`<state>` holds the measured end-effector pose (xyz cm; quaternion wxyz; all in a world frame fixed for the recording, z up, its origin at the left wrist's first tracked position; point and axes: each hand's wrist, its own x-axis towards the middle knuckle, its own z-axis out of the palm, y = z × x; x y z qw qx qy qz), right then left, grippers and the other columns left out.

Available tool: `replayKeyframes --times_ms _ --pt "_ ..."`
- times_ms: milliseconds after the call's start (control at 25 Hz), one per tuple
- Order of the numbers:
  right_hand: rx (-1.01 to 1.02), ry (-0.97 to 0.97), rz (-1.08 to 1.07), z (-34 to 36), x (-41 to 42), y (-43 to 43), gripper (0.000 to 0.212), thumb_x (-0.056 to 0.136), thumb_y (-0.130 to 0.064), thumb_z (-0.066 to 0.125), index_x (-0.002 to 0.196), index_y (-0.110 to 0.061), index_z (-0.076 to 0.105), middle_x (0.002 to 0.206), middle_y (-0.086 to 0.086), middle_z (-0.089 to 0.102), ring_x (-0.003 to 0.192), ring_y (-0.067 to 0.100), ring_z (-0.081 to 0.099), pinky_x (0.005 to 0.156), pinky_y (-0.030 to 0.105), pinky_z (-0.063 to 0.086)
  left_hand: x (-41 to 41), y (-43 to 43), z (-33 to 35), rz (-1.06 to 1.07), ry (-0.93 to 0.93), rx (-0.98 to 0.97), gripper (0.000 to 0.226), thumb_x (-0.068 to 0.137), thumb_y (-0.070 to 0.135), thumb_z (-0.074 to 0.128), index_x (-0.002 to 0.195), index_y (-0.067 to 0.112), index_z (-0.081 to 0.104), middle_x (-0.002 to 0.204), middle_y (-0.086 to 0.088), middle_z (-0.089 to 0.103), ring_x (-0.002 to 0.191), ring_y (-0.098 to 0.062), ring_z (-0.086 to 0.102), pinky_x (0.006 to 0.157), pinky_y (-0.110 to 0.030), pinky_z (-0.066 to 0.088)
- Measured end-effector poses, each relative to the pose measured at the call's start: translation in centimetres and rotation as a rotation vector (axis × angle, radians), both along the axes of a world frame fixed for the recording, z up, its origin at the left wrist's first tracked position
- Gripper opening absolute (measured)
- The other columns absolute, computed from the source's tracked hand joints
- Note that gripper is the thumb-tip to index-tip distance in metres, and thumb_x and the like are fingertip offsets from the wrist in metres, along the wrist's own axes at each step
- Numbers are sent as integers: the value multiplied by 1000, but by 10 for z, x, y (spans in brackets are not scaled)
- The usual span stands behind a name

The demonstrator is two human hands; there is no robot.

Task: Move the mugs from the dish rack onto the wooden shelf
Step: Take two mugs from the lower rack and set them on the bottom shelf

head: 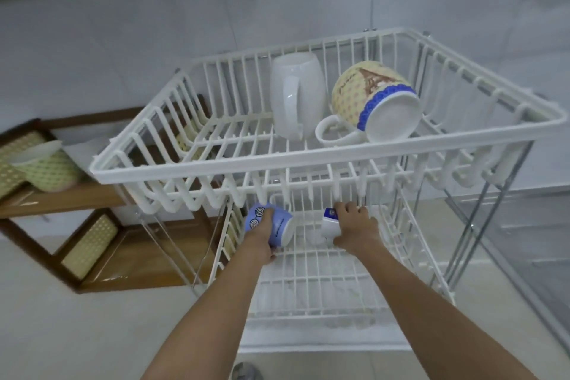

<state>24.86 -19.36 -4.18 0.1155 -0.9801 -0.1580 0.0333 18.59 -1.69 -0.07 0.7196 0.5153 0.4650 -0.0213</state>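
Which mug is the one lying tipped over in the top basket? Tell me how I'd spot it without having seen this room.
Start at the white dish rack and look in its upper basket, toward the back right. Two mugs sit there; the patterned mug lies on its side with its base facing the camera. Unlike the plain white mug left of it, it is cream with a blue band near the base.

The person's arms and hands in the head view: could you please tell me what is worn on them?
Nothing is worn that shows. Both forearms are bare up to the bottom edge of the frame, with no sleeves or gloves. The left hand and right hand show no watch, bracelet or ring, though the fingers are partly hidden.
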Motion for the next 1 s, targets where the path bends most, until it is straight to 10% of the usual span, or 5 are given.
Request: replayKeyframes --times_ms 280,680,760,1000 --pt "-27 36 11 4 -30 12 73 79 -30 71 139 -21 30 133 4 43 118 27 43 84 38 50 -13 2 -11 18 -39 71 87 79 56 66 143 6 35 144 -16 46 126 -33 51 102 -46 46" --pt "-2 -36 -29 13 1 12 76 78 -27 72 140 -20 29 134 5 44 118 30 42 82 39 48 -18 2 -8 -50 -279 103 27 86 27 69 108 13 62 100 -10 64 97 -27 61 86 -40 53" --pt "105 4 -16 19 2 -5 77 75 -29 75 139 -20 33 133 5 47 118 31 44 87 41 48 -55 -4 1 -223 -400 131 3 90 20 64 88 18 64 81 -5 61 85 -22 58 79 -34 50" --pt "929 133 -4 23 -80 -31 63 57 -29 89 106 -31 50 92 -20 61 79 1 63 58 14 48 -178 -1 31 -345 -690 -73 44 66 12 77 107 18 65 99 0 75 89 -13 71 76 -27 59"
